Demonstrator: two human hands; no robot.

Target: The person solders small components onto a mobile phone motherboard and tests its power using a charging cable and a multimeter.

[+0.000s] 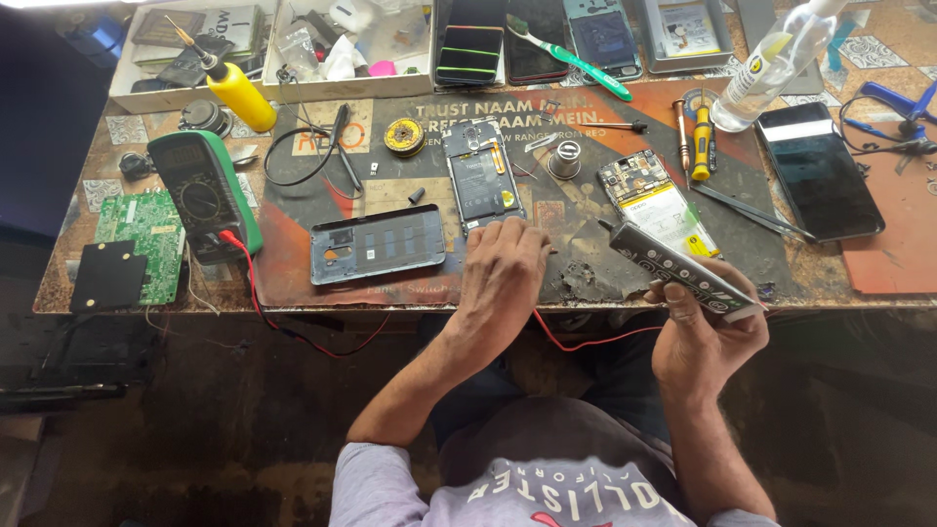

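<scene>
Both my hands were at the near edge of the workbench (878, 278), one holding a battery, one beside an opened phone.

My right hand (705, 337) gripped the long dark battery (683, 270), fingers curled round its near end, lifting it tilted above the bench edge. My left hand (501, 278) lay knuckles up, fingers together, tips touching the mat just below the opened phone (481, 179). Left of it lay the grey back cover (378, 244), then the green meter (203, 193). Farther back sat a black phone (818, 169) and a toothbrush (569, 57).
</scene>
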